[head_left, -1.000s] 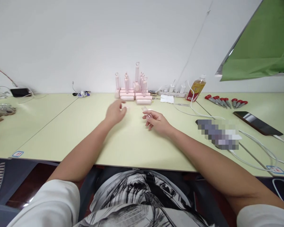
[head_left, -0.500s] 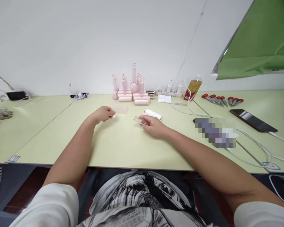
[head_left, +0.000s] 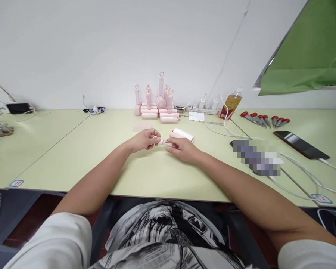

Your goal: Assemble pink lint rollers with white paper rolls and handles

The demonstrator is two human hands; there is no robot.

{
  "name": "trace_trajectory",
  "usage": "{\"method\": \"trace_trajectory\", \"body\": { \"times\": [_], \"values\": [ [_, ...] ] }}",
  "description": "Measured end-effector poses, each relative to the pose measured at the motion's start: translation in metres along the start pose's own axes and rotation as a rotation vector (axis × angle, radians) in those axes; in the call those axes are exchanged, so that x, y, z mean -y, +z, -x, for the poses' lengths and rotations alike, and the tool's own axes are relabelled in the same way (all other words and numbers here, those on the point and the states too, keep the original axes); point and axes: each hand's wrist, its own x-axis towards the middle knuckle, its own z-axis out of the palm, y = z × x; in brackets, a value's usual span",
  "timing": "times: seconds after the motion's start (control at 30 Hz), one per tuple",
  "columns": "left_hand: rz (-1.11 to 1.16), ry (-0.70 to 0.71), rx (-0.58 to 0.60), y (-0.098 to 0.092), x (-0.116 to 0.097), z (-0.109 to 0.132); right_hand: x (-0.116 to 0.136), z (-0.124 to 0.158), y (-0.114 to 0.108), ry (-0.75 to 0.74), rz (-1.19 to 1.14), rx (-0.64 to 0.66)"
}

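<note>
My left hand pinches a small pale pink loop-ended cap. Its inner end meets the open end of a clear tubular handle, which my right hand grips between thumb and fingers. Whether the cap sits inside the tube I cannot tell. Just behind my right hand lies a lint roller with a white roll and pink casing. A flat, see-through pinkish piece rests on the table behind my left hand.
Pink lint rollers with upright loop-topped handles stand by the wall. To the right are a drink bottle, red-capped tools, a phone, white cables and a blurred item. A power strip lies at the back.
My left hand has moved right with the pink cap, from beside the see-through piece to the tube's end. My right hand stays nearly in place, holding the tube.
</note>
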Motion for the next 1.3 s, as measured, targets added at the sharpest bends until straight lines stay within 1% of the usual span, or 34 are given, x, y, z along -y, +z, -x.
{"method": "trace_trajectory", "body": {
  "times": [0.13, 0.2, 0.33, 0.47, 0.6, 0.73, 0.9, 0.97, 1.03, 1.1, 1.17, 1.2, 1.23, 1.3],
  "values": [
    [-0.104, -0.120, 0.181, -0.002, 0.005, 0.001, 0.002, 0.001, 0.000, 0.004, 0.113, 0.012],
    [-0.103, -0.142, 0.229, -0.001, 0.006, 0.001, 0.004, 0.001, 0.000, 0.014, 0.171, 0.018],
    [-0.066, -0.146, 0.240, 0.002, 0.007, 0.000, 0.008, 0.003, 0.001, 0.017, 0.289, 0.031],
    [-0.015, -0.098, 0.249, 0.005, 0.007, -0.001, 0.011, 0.004, 0.001, 0.023, 0.358, 0.005],
    [0.001, -0.083, 0.266, 0.007, 0.006, -0.001, 0.014, 0.005, -0.002, 0.035, 0.375, 0.004],
    [-0.048, -0.077, 0.258, 0.007, 0.005, 0.001, 0.016, 0.006, -0.002, 0.043, 0.347, 0.026],
    [-0.154, -0.035, 0.260, 0.006, 0.009, 0.000, 0.014, 0.006, 0.000, 0.064, 0.219, 0.049],
    [-0.185, -0.007, 0.257, 0.006, 0.011, 0.000, 0.011, 0.005, 0.001, 0.072, 0.117, 0.056],
    [-0.241, 0.019, 0.266, 0.006, 0.011, 0.000, 0.009, 0.004, 0.000, 0.079, -0.034, 0.112],
    [-0.328, 0.057, 0.291, 0.005, 0.007, 0.000, 0.009, 0.004, -0.003, 0.145, -0.234, 0.235],
    [-0.417, 0.113, 0.315, 0.003, 0.002, 0.002, 0.013, 0.004, -0.006, 0.277, -0.421, 0.367],
    [-0.449, 0.139, 0.322, 0.001, 0.000, 0.003, 0.015, 0.004, -0.008, 0.341, -0.488, 0.410],
    [-0.467, 0.155, 0.320, -0.001, -0.002, 0.004, 0.018, 0.004, -0.009, 0.386, -0.527, 0.426],
    [-0.469, 0.139, 0.287, -0.010, -0.004, 0.005, 0.022, 0.004, -0.013, 0.415, -0.521, 0.388]
  ]
}}
